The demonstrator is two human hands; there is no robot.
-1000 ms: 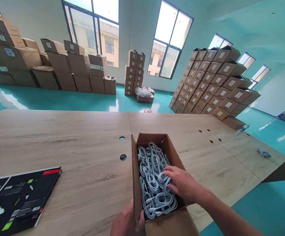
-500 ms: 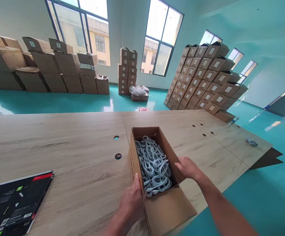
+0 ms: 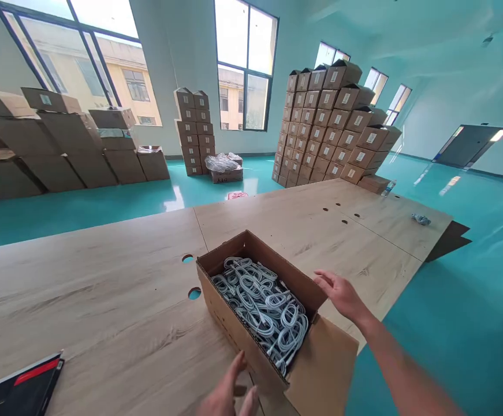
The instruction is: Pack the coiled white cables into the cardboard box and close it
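Note:
An open cardboard box (image 3: 255,352) sits at an angle on the wooden table, its near flap folded outward. Inside lies a heap of coiled pale grey cables (image 3: 268,306). My left hand (image 3: 229,390) is low beside the box's near left wall, thumb and fingers apart with nothing between them; part of it is blurred and cut off by the bottom edge. At the opposite side, my right hand (image 3: 340,293) has its fingers stretched out by the box's right wall. Whether those fingertips touch the cardboard, I cannot tell.
The wooden table (image 3: 104,277) has several round cable holes. A black printed panel (image 3: 21,387) lies at lower left. A small grey bundle (image 3: 420,219) and a bottle (image 3: 388,188) are toward the far right. Stacked cartons (image 3: 320,127) stand beyond the table.
The box has turned so that its far end points more to the left. Both hands have loosened from its sides. My view has swung to the right.

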